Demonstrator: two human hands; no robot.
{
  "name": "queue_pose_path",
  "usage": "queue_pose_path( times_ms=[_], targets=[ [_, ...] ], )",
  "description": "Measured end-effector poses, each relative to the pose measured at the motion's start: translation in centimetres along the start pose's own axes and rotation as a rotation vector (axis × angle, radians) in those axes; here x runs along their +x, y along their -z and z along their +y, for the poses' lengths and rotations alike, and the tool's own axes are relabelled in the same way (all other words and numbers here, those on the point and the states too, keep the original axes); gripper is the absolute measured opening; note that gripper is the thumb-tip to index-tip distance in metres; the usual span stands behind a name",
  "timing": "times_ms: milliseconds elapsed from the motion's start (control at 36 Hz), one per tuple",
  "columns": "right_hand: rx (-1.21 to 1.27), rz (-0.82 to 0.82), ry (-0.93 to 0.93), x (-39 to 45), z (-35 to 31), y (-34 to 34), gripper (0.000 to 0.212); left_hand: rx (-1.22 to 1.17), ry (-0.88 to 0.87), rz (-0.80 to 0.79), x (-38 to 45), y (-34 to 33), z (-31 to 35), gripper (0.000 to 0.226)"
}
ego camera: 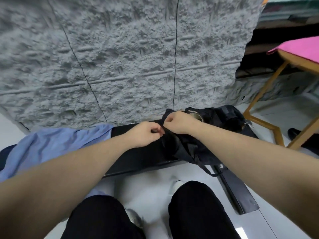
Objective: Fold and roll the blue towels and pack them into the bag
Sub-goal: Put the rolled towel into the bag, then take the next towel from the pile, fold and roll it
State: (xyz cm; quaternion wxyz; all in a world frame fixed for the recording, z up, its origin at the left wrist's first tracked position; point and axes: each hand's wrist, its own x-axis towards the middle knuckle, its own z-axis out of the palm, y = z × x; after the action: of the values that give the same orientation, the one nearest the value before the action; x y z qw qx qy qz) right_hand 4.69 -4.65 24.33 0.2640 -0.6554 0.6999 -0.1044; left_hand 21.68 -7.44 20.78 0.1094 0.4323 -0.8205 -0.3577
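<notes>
A black fabric bag [195, 149] lies on a narrow black table [138, 156] against a grey textured wall. My right hand [177, 122] pinches the bag's upper edge with curled fingers. My left hand [145, 134] pinches the same edge just to its left. A light blue towel [51, 145] lies crumpled on the left end of the table and hangs over its front edge. A loose strap of the bag [209, 171] dangles off the table front. What is inside the bag is hidden.
A wooden chair [283, 107] with a pink cloth [300, 47] on its seat stands at the right. Another black item [229, 116] sits behind the bag at the table's right end. My knees in black trousers [195, 209] are below the table on a pale floor.
</notes>
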Motion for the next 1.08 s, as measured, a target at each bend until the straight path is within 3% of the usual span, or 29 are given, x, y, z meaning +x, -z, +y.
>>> queue_pose_path(
  times_ms=[111,306,444,528,611,889,1028,1083],
  targets=[
    [0.049,-0.085,0.019,0.4,-2.9,-2.0,0.024,0.083,0.064,0.001,-3.2,1.1,-3.0,0.020],
    [0.132,-0.239,0.002,1.9,-6.7,-7.5,0.014,0.077,0.256,0.104,-7.7,2.0,-10.5,0.018],
    [0.119,-0.347,0.000,3.4,-8.4,-11.1,0.014,0.111,0.351,0.300,-9.6,2.4,-15.5,0.022],
    [0.120,-0.379,-0.010,4.4,-9.1,-12.9,0.015,0.286,0.393,0.322,-10.2,2.9,-18.0,0.010],
    [0.153,-0.400,-0.020,5.5,-9.9,-14.6,0.020,0.416,0.445,0.362,-10.7,3.2,-19.8,0.025],
    [0.226,-0.469,-0.033,8.3,-11.7,-18.9,0.022,0.385,0.555,0.508,-10.0,4.2,-24.0,0.042],
    [0.248,-0.494,-0.060,9.1,-11.5,-19.8,0.021,0.221,0.624,0.442,-9.2,5.0,-24.5,0.058],
    [0.272,-0.505,-0.078,9.2,-11.4,-20.0,0.018,0.212,0.672,0.402,-9.0,5.2,-24.7,0.050]
  ],
)
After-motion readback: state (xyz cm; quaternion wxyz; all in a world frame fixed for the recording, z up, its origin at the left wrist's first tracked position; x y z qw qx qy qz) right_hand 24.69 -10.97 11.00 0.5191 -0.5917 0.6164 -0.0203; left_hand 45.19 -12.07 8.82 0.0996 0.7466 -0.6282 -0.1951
